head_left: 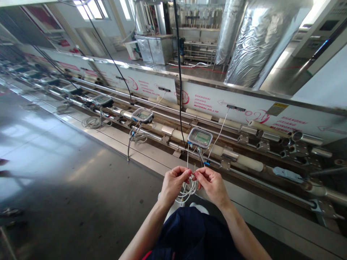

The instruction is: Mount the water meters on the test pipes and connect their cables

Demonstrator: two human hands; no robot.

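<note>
My left hand (176, 181) and my right hand (211, 181) meet in front of me, fingertips pinched close together. Between them they grip a thin white cable (187, 190), whose loose coils hang below the fingers. A small yellowish tip pokes up between the two hands. Just beyond stands a clear-lidded meter box (200, 138) with a small display. White and black leads drop from its underside, one with a blue connector (206, 163) near my right fingers. What exactly sits between the fingertips is too small to make out.
A long metal rail bench (151, 158) carries more meter boxes (142, 115) and coiled cables (91, 122) toward the left. Black cables (179, 68) hang from above. Behind the pipes runs a white printed panel (206, 99). Grey floor (108, 202) lies to the left.
</note>
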